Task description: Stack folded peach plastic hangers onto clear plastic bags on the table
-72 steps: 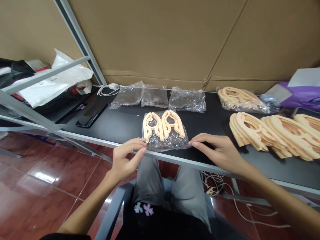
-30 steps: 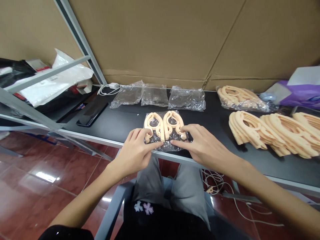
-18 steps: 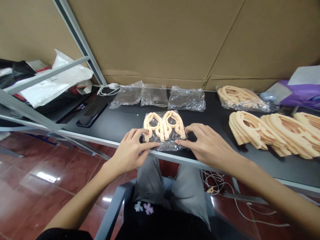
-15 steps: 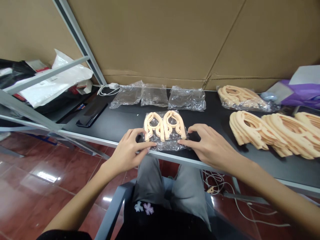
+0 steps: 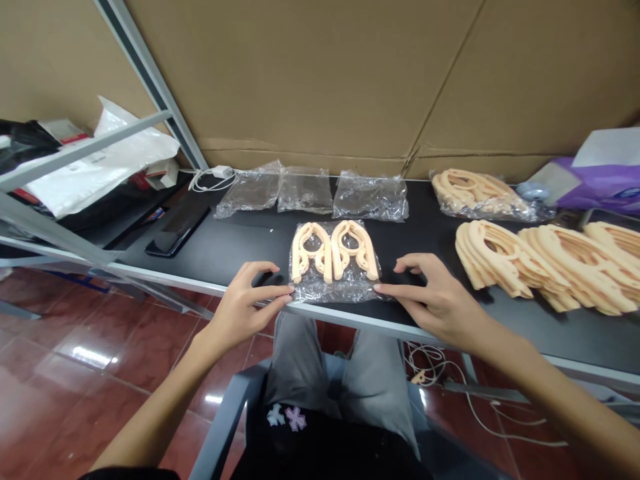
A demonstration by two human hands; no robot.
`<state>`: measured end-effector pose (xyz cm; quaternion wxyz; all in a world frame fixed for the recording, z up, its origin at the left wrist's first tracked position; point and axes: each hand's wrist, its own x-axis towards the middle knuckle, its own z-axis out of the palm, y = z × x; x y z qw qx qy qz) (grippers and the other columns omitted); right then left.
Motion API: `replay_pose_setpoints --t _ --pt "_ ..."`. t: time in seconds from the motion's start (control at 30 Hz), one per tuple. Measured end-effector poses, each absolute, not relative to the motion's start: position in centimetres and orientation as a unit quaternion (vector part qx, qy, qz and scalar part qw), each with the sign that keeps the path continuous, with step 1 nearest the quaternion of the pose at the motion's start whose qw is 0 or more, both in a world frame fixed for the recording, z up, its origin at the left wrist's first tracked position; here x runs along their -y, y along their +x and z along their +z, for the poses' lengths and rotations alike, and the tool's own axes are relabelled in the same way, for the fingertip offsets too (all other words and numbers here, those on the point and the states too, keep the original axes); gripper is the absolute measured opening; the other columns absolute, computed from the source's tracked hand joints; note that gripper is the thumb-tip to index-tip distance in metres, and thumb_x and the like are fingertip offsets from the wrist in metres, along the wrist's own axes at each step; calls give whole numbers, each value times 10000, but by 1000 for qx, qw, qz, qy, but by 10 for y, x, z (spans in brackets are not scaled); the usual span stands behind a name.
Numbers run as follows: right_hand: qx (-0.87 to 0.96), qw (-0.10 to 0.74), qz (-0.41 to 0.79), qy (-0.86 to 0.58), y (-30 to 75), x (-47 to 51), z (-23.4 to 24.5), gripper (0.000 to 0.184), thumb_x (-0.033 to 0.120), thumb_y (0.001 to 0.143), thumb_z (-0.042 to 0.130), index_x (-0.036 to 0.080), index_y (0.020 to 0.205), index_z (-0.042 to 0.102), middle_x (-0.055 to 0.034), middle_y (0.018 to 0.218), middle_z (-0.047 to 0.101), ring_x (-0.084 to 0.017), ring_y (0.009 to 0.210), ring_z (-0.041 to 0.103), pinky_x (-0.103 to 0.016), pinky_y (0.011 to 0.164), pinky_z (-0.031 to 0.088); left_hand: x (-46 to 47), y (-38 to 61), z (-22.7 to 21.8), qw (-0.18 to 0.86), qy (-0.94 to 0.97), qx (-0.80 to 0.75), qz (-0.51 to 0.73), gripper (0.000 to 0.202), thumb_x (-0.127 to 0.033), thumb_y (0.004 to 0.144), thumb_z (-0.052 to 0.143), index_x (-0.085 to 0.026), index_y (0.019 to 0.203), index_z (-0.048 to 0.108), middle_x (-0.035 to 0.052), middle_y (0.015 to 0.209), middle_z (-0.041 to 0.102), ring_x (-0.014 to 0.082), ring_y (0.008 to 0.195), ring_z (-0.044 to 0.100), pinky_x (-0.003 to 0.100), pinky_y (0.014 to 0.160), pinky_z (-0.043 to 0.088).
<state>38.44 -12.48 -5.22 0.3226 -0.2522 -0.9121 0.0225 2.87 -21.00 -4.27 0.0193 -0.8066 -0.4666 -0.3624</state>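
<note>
A clear plastic bag [image 5: 334, 288] with two peach-coloured curved plastic pieces [image 5: 333, 249] side by side inside lies flat near the front edge of the black table [image 5: 235, 248]. My left hand [image 5: 244, 303] rests at the bag's lower left corner, index fingertip touching the plastic, thumb lifted apart. My right hand [image 5: 434, 293] mirrors it at the lower right corner, fingertips on the bag's edge, fingers curved and spread. Neither hand grips anything.
Three empty clear bags [image 5: 307, 190] lie in a row behind. Loose peach pieces are piled at the right [image 5: 525, 263], with a filled bag [image 5: 475, 193] behind them. A black phone [image 5: 177, 223], a white charger [image 5: 217, 172], a purple pack [image 5: 605, 187] and a cardboard wall surround.
Both hands slid outward from on top of the bagged pieces to the bag's lower corners. The bag now lies flatter and uncovered.
</note>
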Motion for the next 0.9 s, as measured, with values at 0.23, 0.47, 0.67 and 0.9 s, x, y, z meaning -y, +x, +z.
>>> replay_pose_setpoints --t 0.23,0.47,0.67,0.9 --pt "899 350 26 -263 387 126 -52 297 37 902 578 234 982 785 -105 1102 580 -258 1068 607 -401 821 572 211 29 -43 0 -797 490 -354 124 -252 957 693 -244 1004 808 88 1110 664 226 1033 637 413 886 575" --pt "908 334 10 -253 385 125 -53 299 7 903 537 187 1032 737 -121 1103 560 -258 1050 587 -420 807 575 214 56 -20 40 -805 501 -314 147 -179 951 636 -217 1000 769 110 1198 608 286 1169 533 521 1000 509" --pt "907 334 -8 -255 384 128 -50 302 6 907 525 191 1033 727 -122 1087 568 -255 1033 585 -423 787 579 194 105 -8 83 -883 416 -200 333 -457 967 634 -225 1177 748 152 1358 560 363 1274 471 610 1131 399" --pt "904 343 -16 -256 380 129 -46 289 -7 885 533 168 954 751 -132 1044 582 -262 1011 588 -421 770 566 201 76 -23 75 -853 474 -206 272 -419 949 678 -230 1130 751 136 1341 574 357 1246 468 581 1069 454"
